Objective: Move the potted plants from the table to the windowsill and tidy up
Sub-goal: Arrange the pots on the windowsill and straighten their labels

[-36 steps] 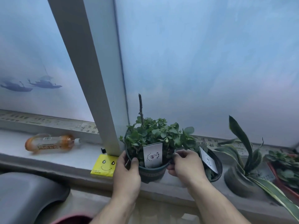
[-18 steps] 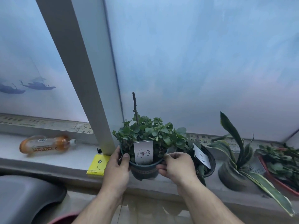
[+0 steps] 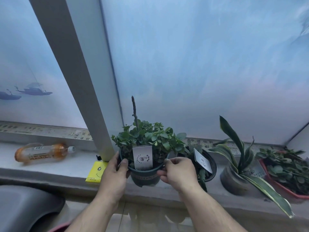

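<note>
A dark green pot [image 3: 145, 176] with a small leafy plant, a bare stem and a white label sits at the front of the grey windowsill [image 3: 50, 164], just right of the window post. My left hand [image 3: 115, 174] grips its left rim and my right hand [image 3: 177, 173] grips its right rim. Right of it stand a black pot with a white tag [image 3: 208, 166], a grey pot with long striped leaves [image 3: 234, 180] and a red pot of succulents [image 3: 284, 185].
A plastic bottle of orange drink [image 3: 43, 152] lies on its side at the sill's left. A yellow smiley packet [image 3: 97, 171] lies by the post's base [image 3: 103, 148]. A dark grey chair back [image 3: 25, 208] is at the lower left. Frosted glass rises behind.
The view shifted slightly. Both hands stay on the pot, which sits a little lower and closer to the sill's front edge than one second ago.
</note>
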Demonstrator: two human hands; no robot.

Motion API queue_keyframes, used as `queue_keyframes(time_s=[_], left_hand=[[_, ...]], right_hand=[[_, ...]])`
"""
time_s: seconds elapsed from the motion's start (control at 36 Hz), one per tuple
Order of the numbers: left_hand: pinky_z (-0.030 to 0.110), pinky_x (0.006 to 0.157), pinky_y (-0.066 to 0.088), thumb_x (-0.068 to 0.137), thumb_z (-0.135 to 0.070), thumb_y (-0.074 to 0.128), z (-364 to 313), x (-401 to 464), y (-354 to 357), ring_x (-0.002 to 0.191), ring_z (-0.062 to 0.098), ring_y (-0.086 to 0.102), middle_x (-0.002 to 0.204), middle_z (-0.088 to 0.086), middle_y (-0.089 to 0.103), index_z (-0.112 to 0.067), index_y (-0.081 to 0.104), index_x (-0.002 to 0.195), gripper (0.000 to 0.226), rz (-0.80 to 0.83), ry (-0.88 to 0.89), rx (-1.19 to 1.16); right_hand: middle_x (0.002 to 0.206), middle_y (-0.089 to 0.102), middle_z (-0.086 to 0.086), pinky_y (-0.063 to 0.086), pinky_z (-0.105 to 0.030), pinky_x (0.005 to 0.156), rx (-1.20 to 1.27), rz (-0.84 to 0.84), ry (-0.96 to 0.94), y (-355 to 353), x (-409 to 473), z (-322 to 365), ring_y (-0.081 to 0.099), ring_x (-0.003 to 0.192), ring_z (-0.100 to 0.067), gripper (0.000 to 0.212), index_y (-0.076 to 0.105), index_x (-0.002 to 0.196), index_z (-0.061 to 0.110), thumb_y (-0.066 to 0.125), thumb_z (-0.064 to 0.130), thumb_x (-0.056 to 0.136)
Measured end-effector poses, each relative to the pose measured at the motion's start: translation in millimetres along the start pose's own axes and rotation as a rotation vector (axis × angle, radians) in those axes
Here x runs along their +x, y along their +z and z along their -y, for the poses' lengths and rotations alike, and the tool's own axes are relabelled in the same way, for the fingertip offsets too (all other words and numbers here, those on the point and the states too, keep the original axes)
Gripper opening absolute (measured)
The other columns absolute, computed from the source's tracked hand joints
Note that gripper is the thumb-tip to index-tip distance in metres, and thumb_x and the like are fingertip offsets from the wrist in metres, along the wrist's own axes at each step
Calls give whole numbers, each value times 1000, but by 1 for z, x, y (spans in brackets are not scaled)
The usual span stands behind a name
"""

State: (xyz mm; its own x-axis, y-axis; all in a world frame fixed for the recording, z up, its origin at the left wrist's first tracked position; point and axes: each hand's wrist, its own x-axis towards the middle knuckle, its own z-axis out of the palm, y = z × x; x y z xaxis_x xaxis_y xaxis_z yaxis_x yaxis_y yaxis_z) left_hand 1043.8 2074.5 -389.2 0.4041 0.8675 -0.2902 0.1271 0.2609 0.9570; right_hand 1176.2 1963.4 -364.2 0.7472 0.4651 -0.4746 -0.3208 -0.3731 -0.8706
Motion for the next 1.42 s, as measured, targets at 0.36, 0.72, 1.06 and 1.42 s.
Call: queue_keyframes(time_s=[0.36, 0.72, 1.06, 1.42], left_hand=[[42, 73, 61, 98, -22, 61, 12, -78, 67, 87, 20, 72, 100, 8, 66, -16, 62, 100, 6, 126, -245, 166], [36, 108, 46, 102, -29, 55, 37, -54, 135, 110, 8, 62, 116, -15, 67, -26, 63, 108, 10, 270, -232, 164], [39, 103, 51, 103, -38, 51, 54, -32, 142, 111, 8, 65, 117, -14, 71, -37, 64, 108, 14, 230, -146, 194], [30, 102, 48, 83, -20, 81, 59, -55, 147, 109, 5, 63, 119, -9, 66, -29, 51, 122, 50, 208, -114, 115]], right_hand=[[80, 73, 6, 51, -31, 63, -640, -341, -229, -122, 3, 16, 69, 77, -15, 25, 68, 83, 25, 55, 39, 98], [83, 68, -4, 42, -32, 62, -700, -352, -61, -129, 31, -32, 63, 78, -27, 32, 63, 84, 19, 44, 35, 104], [56, 68, -9, 42, -20, 40, -238, -174, 165, -133, 32, -30, 58, 34, -6, 22, 65, 92, 0, 52, 14, 104], [83, 66, -14, 53, -30, 50, -127, -235, 84, -128, 40, -36, 62, 61, -19, 18, 65, 106, 0, 53, 13, 104]])
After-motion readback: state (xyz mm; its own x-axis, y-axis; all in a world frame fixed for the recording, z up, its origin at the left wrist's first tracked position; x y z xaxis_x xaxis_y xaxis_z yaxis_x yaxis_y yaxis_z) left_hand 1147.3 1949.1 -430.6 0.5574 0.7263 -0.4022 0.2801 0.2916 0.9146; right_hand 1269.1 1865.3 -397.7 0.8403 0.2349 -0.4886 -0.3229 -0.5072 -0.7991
